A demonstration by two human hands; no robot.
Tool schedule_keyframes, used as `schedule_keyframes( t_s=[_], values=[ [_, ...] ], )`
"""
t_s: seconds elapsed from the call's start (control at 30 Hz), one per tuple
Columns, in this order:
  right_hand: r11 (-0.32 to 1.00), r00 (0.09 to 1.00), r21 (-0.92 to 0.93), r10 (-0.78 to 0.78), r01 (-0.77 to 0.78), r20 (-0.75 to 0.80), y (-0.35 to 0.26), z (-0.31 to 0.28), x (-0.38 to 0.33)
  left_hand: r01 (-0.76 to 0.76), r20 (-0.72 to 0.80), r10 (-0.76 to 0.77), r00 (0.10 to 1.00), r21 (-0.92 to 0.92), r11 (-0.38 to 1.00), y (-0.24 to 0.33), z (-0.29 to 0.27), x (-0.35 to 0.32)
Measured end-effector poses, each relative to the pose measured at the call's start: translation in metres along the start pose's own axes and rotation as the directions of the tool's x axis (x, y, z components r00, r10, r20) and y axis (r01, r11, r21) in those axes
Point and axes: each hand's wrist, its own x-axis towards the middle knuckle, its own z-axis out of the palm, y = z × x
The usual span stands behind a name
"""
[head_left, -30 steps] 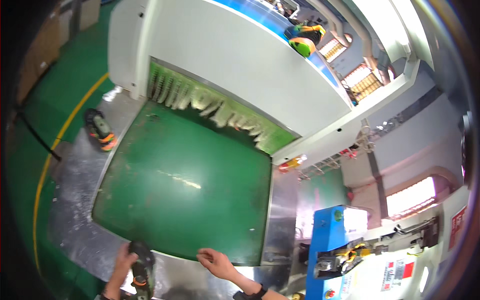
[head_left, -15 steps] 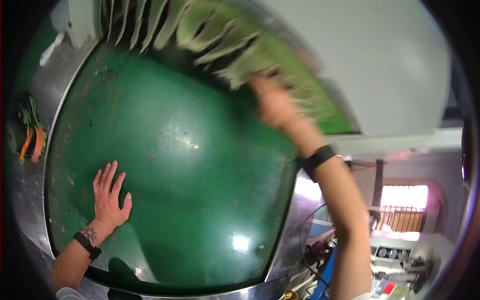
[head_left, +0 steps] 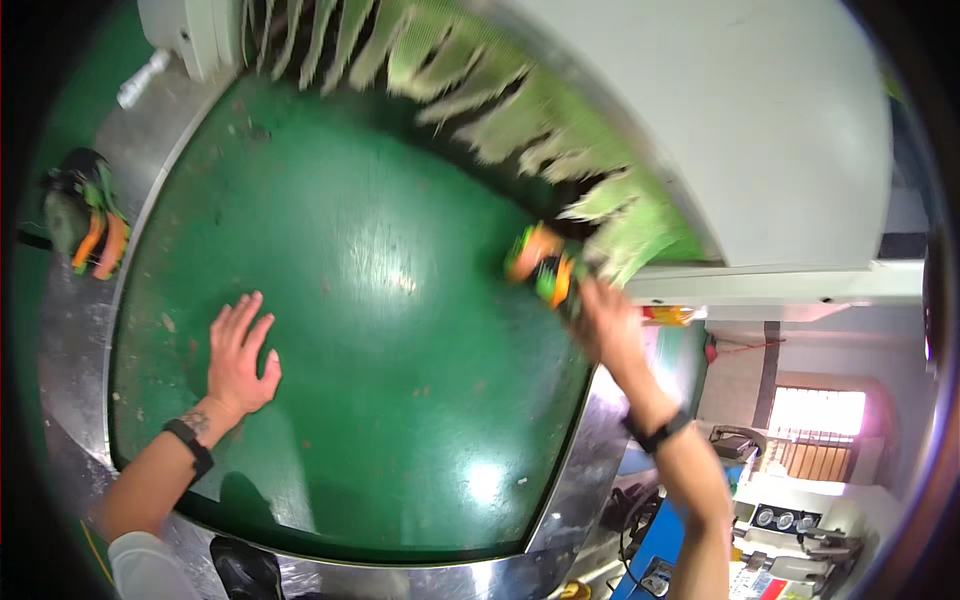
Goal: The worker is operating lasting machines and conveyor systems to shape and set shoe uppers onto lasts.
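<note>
My left hand (head_left: 240, 355) lies on the green conveyor belt (head_left: 350, 390), fingers stretched out and thumb apart, holding nothing. At the right side of the belt, my right hand (head_left: 612, 325) grips one end of a black, green and orange item (head_left: 548, 272), blurred by motion, so its kind cannot be made out. The item is just in front of the frayed green curtain strips (head_left: 500, 115) that hang from the white machine hood (head_left: 740, 130). A similar item (head_left: 88, 222) in black, green and orange rests on the metal rim to the left.
A metal rim (head_left: 150, 170) borders the belt. A white crumpled piece (head_left: 143, 80) lies at the far left by the hood's support. A black object (head_left: 247, 568) is at the near edge. Blue and grey equipment (head_left: 665, 540) stands at the lower right, with a barred window beyond.
My right hand has come back from the curtain strips, toward me and to the right, and the coloured item now shows in it. My left hand stays on the belt; the view has shifted slightly.
</note>
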Motion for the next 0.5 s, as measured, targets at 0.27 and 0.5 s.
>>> schedule_keyframes(
  t_s=[0.27,0.5],
  values=[
    [-0.203,0.541,0.799,0.640,-0.566,0.546,-0.223,-0.159,-0.330,0.482,0.342,-0.377,0.861,-0.310,0.820,0.062,-0.008,-0.009],
    [0.866,0.967,0.442,-0.161,0.235,-0.199,-0.241,-0.295,-0.403,0.917,0.863,0.491,-0.117,-0.096,0.387,0.304,-0.140,-0.116]
  ],
)
